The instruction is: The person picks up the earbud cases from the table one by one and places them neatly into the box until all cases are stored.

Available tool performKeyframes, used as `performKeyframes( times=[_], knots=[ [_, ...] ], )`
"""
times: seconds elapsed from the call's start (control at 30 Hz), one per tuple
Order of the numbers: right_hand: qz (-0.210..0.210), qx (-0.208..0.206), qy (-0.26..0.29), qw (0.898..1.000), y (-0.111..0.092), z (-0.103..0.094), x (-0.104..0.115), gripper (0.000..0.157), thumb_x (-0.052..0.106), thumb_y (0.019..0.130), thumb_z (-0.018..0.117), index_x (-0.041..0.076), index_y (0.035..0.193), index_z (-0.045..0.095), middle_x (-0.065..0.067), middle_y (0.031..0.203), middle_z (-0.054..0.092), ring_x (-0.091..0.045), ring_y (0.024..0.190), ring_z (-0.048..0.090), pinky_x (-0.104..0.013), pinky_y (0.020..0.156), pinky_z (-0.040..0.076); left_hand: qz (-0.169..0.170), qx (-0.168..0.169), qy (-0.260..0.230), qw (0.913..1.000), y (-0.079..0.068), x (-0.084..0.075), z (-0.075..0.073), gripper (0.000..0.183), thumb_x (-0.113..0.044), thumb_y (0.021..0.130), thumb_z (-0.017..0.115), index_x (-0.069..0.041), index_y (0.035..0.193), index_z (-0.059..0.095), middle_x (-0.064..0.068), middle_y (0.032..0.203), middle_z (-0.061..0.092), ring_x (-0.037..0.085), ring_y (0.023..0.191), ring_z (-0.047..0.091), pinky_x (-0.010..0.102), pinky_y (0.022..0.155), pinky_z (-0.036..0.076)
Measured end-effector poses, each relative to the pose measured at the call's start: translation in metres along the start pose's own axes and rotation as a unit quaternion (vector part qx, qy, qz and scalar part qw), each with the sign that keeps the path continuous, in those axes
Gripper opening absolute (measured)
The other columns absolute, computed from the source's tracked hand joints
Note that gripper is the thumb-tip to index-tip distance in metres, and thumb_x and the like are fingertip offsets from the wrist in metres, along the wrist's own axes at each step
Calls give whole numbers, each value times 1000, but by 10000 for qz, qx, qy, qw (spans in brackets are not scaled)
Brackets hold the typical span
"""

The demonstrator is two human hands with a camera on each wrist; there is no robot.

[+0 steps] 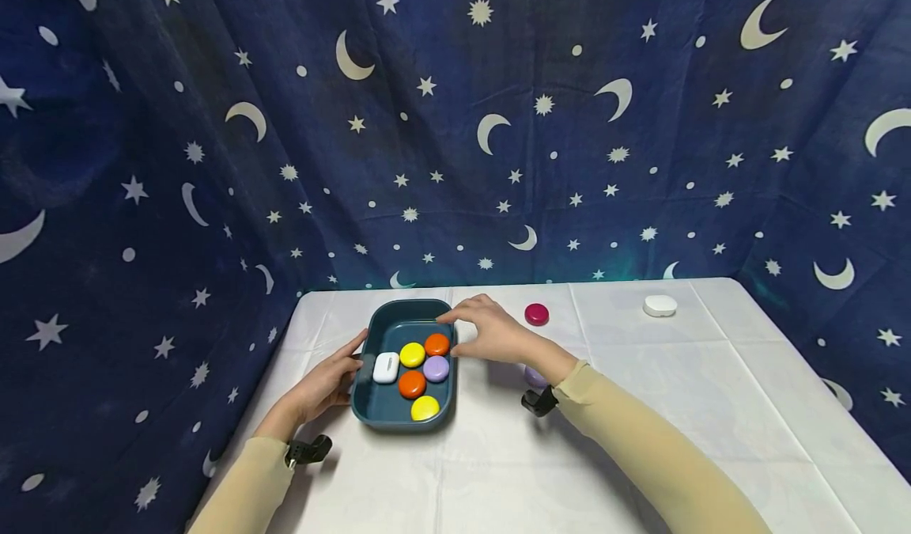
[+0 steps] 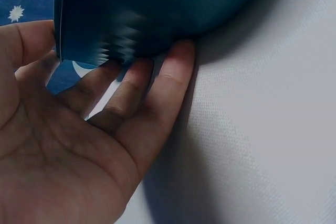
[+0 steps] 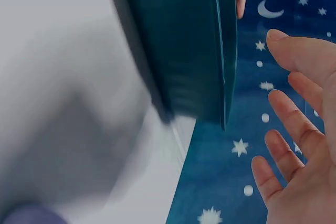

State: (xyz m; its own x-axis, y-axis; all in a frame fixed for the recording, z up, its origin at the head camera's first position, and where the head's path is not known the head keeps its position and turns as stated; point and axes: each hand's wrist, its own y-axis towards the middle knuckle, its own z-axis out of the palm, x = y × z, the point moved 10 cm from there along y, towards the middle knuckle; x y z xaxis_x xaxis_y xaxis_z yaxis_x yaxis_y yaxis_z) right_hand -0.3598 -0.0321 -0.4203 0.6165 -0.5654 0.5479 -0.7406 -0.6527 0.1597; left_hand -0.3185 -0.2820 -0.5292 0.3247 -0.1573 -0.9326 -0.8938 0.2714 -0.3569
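In the head view a dark teal rounded tray (image 1: 384, 419) lies on the table. Inside are two yellow discs (image 1: 412, 354), two orange discs (image 1: 412, 384), a lilac disc (image 1: 436, 369) and a white rounded-square case (image 1: 386, 368) with small dark print. My left hand (image 1: 326, 385) grips the tray's left side. In the left wrist view its thumb is at the rim and its fingers touch the outer wall (image 2: 168, 3). By the tray's right rim, my right hand (image 1: 494, 332) has its fingers apart and holds nothing; the right wrist view shows it beside the outer wall.
A crimson disc (image 1: 537, 314) lies behind my right forearm. Another lilac disc (image 1: 535, 376) is partly hidden by that forearm. Toward the back right sits a white oval case (image 1: 659, 305). A dark blue star-patterned curtain (image 1: 455, 186) stands behind the white-covered table (image 1: 712, 407).
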Motion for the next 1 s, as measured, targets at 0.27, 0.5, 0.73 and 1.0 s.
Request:
performKeyframes(
  times=[0.27,0.5,0.73,1.0],
  knots=[
    [175,-333,-98,9992,-20,-26,-27,53,40,74,75,41,123,56,20,116,51,-9,115,34,-38,93,34,-20,-6,-6,10000,0,1,0,58,-23,95,43,-50,142,23,19,130,43,29,105,53,47,77,47],
    [299,-541,55,9981,-35,-44,-43,53,41,74,75,43,123,55,21,116,51,-8,116,34,-41,93,34,22,52,-20,10000,0,1,0,59,-22,95,43,-49,143,22,18,132,41,29,108,51,47,77,47],
    [432,-602,132,9972,-49,-58,-56,55,38,74,75,35,126,57,17,122,50,-11,115,35,-43,89,37,16,-7,15,10000,0,1,0,58,-23,95,44,-50,143,23,20,123,46,29,106,51,46,75,47],
    [436,-668,-18,9968,-66,-66,-68,56,36,73,76,31,126,57,14,122,52,-15,115,36,-45,93,33,38,-21,-26,10000,1,1,-1,59,-22,95,44,-48,143,23,18,128,43,29,107,50,47,75,47]
  ],
)
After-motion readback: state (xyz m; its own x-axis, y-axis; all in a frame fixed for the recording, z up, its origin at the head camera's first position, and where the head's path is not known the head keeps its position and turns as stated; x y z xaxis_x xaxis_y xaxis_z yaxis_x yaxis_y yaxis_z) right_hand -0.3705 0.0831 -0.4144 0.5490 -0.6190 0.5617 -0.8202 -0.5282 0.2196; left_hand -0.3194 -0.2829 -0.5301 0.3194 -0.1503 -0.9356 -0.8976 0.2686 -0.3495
